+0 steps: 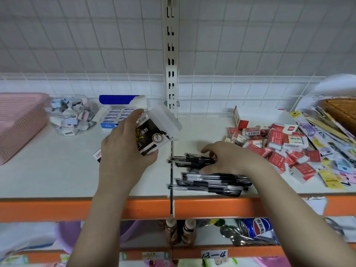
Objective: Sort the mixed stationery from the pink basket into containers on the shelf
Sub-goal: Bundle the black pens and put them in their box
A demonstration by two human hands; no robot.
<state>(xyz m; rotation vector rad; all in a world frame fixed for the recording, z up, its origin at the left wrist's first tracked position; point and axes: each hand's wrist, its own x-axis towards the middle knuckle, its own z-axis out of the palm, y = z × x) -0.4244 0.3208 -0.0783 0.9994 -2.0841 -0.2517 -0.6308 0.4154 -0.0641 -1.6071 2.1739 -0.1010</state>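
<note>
Two hands at work — left hand grips box, red erasers nearby.

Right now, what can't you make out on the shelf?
- Inside of the pink basket, head view: cut off by the left edge, mesh wall hides contents.
- Pens under the right hand: count hidden.
- Pen box in the left hand: print partly covered by the fingers.
</note>
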